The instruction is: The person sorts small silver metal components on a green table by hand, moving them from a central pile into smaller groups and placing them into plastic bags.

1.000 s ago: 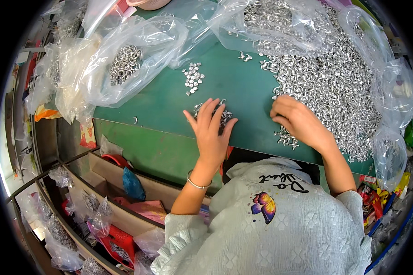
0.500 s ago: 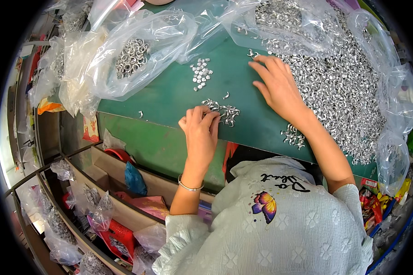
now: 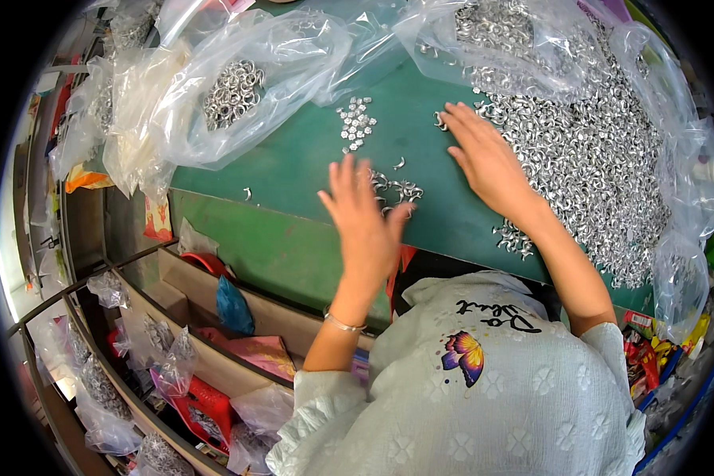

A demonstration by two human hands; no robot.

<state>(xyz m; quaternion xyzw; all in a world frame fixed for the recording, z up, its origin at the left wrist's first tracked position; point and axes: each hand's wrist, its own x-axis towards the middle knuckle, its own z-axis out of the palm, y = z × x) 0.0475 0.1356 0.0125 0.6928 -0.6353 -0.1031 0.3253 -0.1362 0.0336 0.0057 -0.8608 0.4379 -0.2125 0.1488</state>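
Observation:
My left hand (image 3: pixel 362 210) hovers at the table's front edge with its fingers spread and slightly blurred, holding nothing visible. Just beyond it lies a small cluster of silver crescent-shaped metal pieces (image 3: pixel 407 192), partly hidden by the hand. My right hand (image 3: pixel 486 160) lies palm down on the green table (image 3: pixel 293 178), fingers stretched out. By its fingertips are a few crescent pieces (image 3: pixel 439 120). To its right spreads a large heap of the same crescents (image 3: pixel 587 174). Small silver flower-shaped pieces (image 3: pixel 356 124) sit in a group beyond my left hand.
A clear plastic bag (image 3: pixel 293 71) holding silver rings (image 3: pixel 234 94) lies at the far left. More clear plastic (image 3: pixel 694 174) borders the heap. A few crescents (image 3: pixel 514 238) lie near my right forearm. Below left stand divided drawers (image 3: pixel 190 289) with bagged parts.
My left hand has opened from a pinch at the small cluster and spread its fingers. My right hand has flattened onto the table, its fingers lower than before.

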